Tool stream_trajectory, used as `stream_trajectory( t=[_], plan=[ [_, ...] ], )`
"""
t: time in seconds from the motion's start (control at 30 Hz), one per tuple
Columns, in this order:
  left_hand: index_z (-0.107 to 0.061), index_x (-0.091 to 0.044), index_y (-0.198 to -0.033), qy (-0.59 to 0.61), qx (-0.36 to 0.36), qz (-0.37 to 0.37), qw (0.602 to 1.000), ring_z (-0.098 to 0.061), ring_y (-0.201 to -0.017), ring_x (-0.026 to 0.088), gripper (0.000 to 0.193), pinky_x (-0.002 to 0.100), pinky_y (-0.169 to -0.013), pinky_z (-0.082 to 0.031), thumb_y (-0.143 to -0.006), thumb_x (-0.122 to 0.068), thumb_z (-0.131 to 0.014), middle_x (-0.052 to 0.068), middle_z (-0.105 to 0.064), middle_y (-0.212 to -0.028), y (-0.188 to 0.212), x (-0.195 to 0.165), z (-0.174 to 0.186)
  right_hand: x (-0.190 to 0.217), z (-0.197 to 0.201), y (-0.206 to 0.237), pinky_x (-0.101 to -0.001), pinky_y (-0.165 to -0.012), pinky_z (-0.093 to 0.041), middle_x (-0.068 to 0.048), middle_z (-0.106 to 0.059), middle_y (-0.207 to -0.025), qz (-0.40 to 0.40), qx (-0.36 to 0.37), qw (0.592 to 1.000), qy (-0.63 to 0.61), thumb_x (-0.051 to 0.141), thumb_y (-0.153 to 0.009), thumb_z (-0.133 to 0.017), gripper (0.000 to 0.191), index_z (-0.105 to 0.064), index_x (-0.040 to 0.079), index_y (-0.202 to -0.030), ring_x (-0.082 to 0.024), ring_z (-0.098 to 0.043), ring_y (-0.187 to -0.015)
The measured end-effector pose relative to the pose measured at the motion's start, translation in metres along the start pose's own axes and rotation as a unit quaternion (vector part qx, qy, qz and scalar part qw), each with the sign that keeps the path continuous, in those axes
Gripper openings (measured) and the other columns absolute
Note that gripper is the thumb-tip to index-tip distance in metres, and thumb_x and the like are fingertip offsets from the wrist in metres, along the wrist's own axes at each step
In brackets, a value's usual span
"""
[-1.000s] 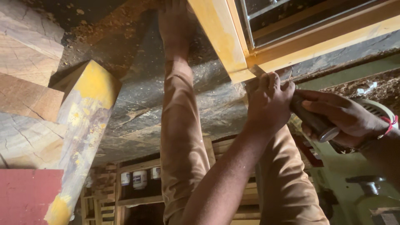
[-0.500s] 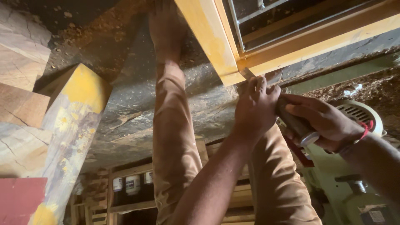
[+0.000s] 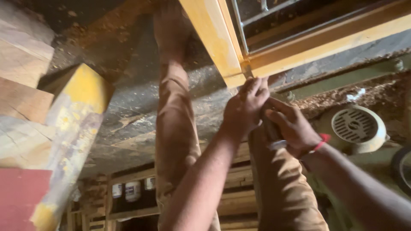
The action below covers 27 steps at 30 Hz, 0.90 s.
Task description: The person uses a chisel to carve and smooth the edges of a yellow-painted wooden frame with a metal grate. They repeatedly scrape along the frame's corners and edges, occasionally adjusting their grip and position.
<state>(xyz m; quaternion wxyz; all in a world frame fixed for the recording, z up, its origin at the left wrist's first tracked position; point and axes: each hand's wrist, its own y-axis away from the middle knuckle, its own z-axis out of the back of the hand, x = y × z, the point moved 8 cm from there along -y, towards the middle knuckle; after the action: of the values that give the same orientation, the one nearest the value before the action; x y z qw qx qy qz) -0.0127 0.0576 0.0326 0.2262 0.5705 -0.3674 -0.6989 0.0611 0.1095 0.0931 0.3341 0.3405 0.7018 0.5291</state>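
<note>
Both my hands meet at the corner of a yellow wooden frame [image 3: 214, 38] with a metal grille set in it. My left hand [image 3: 245, 108] is curled around the front of a dark-handled hand tool [image 3: 272, 130], close to where its tip touches the frame's corner joint. Behind it, my right hand [image 3: 293, 128], with a red band at the wrist, grips the tool's handle. The blade itself is mostly hidden by my fingers. My legs in tan trousers [image 3: 177, 128] stand below the hands.
A yellow-stained timber block [image 3: 72, 124] and a red board [image 3: 19, 196] lie at the left. A round vented machine cover [image 3: 355, 126] sits at the right. Shelves with small jars [image 3: 132, 190] are at the bottom. Sawdust covers the dark floor.
The view has shifted, so hands and frame sit further left and lower. My hands stay together on the tool at the frame's corner; the right hand has closed in behind the left.
</note>
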Motion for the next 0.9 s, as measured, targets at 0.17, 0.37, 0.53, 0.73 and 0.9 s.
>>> stream_trajectory(
  t=[0.17,0.37,0.53,0.73,0.9],
  plan=[
    [-0.066,-0.011,-0.128,0.021,-0.06,-0.031,0.997,-0.044,-0.146,0.038,0.038,0.042,-0.1,-0.056,-0.09,-0.005,-0.07,0.019,-0.045,-0.158,0.014,-0.005,-0.002,-0.013,0.004,0.012,-0.0299,-0.054,-0.057,-0.009,-0.064,-0.091,-0.008,-0.063,0.995,-0.074,0.012,-0.103,-0.05,0.038,-0.05,-0.003,-0.138,-0.015,-0.066,-0.066],
    [-0.071,-0.009,-0.117,0.079,-0.187,-0.071,0.977,-0.049,-0.143,0.038,0.037,0.044,-0.103,-0.058,-0.082,0.003,-0.069,0.018,-0.048,-0.157,0.027,-0.029,0.007,-0.01,0.018,0.028,-0.033,-0.051,-0.058,-0.012,-0.067,-0.092,-0.045,-0.075,0.994,-0.064,0.018,-0.1,-0.051,0.056,-0.043,0.006,-0.155,-0.016,-0.066,-0.063],
    [-0.068,-0.007,-0.113,0.112,-0.145,-0.035,0.982,-0.051,-0.143,0.036,0.033,0.044,-0.102,-0.058,-0.081,-0.002,-0.075,0.018,-0.051,-0.154,0.029,-0.021,0.015,-0.013,0.015,0.028,-0.0316,-0.05,-0.056,-0.011,-0.066,-0.091,-0.058,-0.068,0.995,-0.044,0.019,-0.102,-0.052,0.052,-0.047,0.001,-0.15,-0.016,-0.066,-0.062],
    [-0.07,-0.01,-0.116,0.068,-0.095,-0.014,0.993,-0.048,-0.14,0.038,0.045,0.046,-0.099,-0.055,-0.072,-0.008,-0.079,0.02,-0.05,-0.149,0.019,-0.018,0.013,-0.009,0.01,0.024,-0.0314,-0.05,-0.057,-0.013,-0.065,-0.09,-0.08,-0.064,0.993,-0.053,0.019,-0.101,-0.052,0.051,-0.047,-0.001,-0.148,-0.018,-0.067,-0.062],
    [-0.07,-0.012,-0.123,0.047,-0.103,0.01,0.994,-0.045,-0.151,0.033,0.035,0.039,-0.107,-0.054,-0.088,-0.007,-0.076,0.017,-0.049,-0.158,0.011,-0.03,0.006,0.006,0.035,0.023,-0.0296,-0.048,-0.057,-0.012,-0.071,-0.092,-0.159,-0.06,0.983,-0.064,0.019,-0.098,-0.05,0.056,-0.045,0.005,-0.152,-0.016,-0.065,-0.056]
  ],
)
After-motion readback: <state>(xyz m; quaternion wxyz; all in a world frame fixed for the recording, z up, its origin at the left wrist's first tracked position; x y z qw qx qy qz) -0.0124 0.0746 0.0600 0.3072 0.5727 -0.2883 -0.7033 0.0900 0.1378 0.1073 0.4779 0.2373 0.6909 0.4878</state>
